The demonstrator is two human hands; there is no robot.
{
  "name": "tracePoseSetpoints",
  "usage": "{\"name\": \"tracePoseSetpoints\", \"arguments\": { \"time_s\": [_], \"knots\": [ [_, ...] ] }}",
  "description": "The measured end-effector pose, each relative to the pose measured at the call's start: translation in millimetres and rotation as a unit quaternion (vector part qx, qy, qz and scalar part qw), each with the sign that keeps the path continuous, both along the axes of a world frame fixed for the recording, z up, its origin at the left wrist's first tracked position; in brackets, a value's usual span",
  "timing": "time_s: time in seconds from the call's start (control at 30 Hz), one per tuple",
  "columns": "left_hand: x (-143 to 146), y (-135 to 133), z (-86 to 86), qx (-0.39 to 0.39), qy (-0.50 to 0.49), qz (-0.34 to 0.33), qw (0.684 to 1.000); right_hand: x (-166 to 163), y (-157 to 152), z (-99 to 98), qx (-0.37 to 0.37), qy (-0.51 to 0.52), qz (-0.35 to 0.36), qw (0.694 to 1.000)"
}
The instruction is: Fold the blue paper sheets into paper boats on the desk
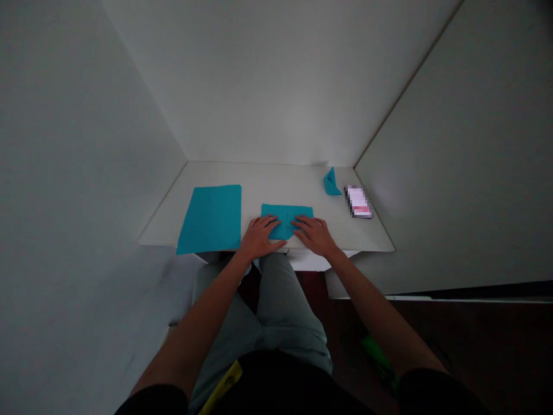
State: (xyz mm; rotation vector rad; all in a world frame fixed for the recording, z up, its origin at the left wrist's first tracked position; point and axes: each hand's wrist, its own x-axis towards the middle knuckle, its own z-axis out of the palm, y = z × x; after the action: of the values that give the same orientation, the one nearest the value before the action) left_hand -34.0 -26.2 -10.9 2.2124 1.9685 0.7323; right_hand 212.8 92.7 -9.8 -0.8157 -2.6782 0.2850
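The left hand (258, 235) and right hand (317, 235) lay spread on the folded blue paper (287, 211)

The folded blue paper sat near the front edge of a white desk (276, 178), around the middle of its width, with a straight far edge and a crease line running down between the hands. Its near part was partly covered by them, so the full outline could not be told. The left hand was open, palm down, fingers apart on the left part, its thumb reaching inward along the near side. The right hand was open too, fingers fanned over the right part; neither had anything gripped. The two sets of fingertips pointed toward each other with a narrow gap between.

To the left, well apart from the folded piece, lay a large blue sheet (210, 219) (its near edge stuck out a little past the desk front). At the far right stood a small blue folded shape (331, 183) with a pointed top. Just beside it was a phone (358, 202), its lit screen blurred into blocks.
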Motion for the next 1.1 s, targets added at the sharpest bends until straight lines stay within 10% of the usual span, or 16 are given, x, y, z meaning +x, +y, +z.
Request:
{"name": "tracePoseSetpoints", "arguments": {
  "time_s": [0.37,0.73,1.1],
  "knots": [
    [-6,-3,8.4,-0.021,-0.062,-0.092,0.994,10,14,-6.6,-0.031,0.052,-0.062,0.996],
    [14,20,-2.0,0.084,-0.118,0.167,0.975,14,4,6.2,-0.002,0.002,0.024,1.000],
    [28,9,3.9,0.026,-0.014,0.007,1.000,17,1,6.4,0.003,-0.006,0.027,1.000]
  ]
}}
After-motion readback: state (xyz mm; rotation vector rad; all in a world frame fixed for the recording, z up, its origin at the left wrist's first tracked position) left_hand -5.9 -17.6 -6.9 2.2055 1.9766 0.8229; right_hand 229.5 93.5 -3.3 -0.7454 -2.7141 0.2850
